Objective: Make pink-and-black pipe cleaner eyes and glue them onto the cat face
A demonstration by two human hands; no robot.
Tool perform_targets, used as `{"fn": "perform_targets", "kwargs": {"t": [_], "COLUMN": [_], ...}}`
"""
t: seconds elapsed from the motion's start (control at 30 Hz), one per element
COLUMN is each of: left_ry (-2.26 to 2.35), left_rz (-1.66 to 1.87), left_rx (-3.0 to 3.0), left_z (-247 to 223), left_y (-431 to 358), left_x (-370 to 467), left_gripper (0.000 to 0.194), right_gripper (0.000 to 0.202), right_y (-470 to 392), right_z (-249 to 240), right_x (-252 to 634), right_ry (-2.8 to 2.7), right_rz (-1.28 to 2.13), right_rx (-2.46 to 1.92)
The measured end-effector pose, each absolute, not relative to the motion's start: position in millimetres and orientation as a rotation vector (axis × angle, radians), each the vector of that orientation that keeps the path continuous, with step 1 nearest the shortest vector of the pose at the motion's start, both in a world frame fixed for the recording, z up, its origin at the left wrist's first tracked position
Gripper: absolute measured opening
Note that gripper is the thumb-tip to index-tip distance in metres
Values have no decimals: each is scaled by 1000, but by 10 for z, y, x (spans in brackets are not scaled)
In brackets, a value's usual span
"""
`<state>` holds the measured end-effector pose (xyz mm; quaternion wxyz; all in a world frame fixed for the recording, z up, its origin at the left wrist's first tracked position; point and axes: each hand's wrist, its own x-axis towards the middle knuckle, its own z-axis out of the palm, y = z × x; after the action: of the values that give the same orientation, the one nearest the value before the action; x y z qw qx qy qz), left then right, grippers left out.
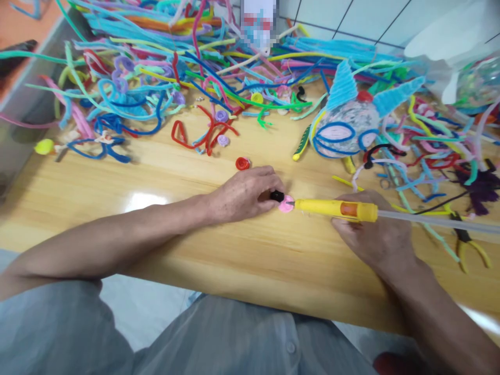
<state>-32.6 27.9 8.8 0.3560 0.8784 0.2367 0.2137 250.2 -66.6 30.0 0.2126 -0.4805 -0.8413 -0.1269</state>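
My left hand (250, 192) is closed in a pinch on a small black piece (277, 196) over the wooden table. Beside the fingertips is a small pink disc (287, 204), perhaps a coiled pipe cleaner; I cannot tell whether the fingers also grip it. My right hand (375, 229) grips a yellow hot glue gun (324, 207), its nozzle pointing left onto the pink disc. A long translucent glue stick (437, 221) sticks out of the gun's rear. Just behind my left hand lies a red coiled rosette (242, 163).
Loose pipe cleaners (148, 104) are heaped along the back. A round figure with blue ears (344, 125) stands at centre right. Yellow-handled pliers (464, 239) lie far right. A grey bin wall (27, 114) borders the left. The table's front edge (234, 297) is close to my body.
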Motion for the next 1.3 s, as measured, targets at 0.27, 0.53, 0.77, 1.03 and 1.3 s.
{"fn": "perform_targets", "kwargs": {"t": [0.27, 0.53, 0.77, 1.03, 1.3], "left_ry": [589, 524, 509, 505, 514], "left_rz": [586, 708, 674, 701, 666], "left_rx": [2287, 2235, 2332, 2398, 2411], "left_z": [64, 71, 24, 0, 18], "left_y": [280, 246, 243, 254, 253], "left_x": [-330, -313, -245, -258, -275], "left_gripper": [13, 9, 10, 10, 13], "right_gripper": [14, 12, 10, 8, 11], "right_y": [-656, -669, -701, -708, -705], "right_z": [337, 310, 278, 256, 296], "right_x": [2535, 2545, 2553, 2584, 2583], "right_ry": [-2357, -2356, -2373, -2348, -2340], "right_rz": [-426, -402, -352, -296, -324], "right_rx": [-1308, -1348, -1400, -1458, -1510]}}
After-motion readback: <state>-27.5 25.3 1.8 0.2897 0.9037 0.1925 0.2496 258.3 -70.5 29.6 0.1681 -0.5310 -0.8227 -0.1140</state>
